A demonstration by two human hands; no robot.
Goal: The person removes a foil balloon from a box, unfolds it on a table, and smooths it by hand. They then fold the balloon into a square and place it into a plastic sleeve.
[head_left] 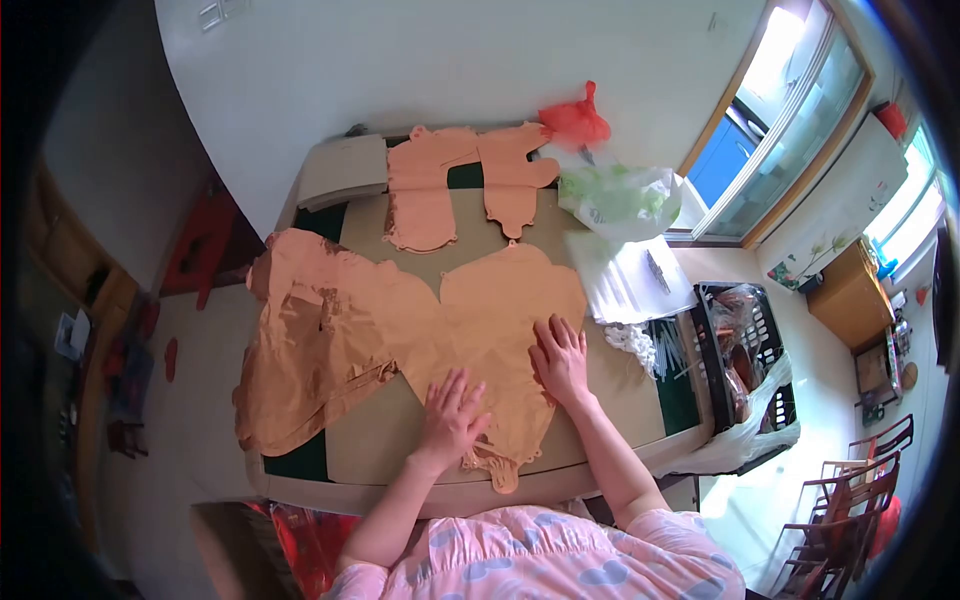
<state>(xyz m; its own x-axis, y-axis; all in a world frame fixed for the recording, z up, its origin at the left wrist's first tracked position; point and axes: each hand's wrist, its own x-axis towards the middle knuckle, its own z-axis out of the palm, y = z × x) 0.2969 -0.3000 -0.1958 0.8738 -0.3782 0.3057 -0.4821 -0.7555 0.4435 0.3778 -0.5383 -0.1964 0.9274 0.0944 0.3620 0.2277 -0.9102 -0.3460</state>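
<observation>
Left hand point(455, 422) spread flat on copper foil point(505, 310); right hand point(562, 360) likewise, slightly farther. White papers point(625, 290) lie far right.

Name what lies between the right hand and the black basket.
In the head view: bare brown board, then a white stringy bundle and thin pale sticks.

Crate point(712, 375) right of foil sheet point(435, 335)
</observation>
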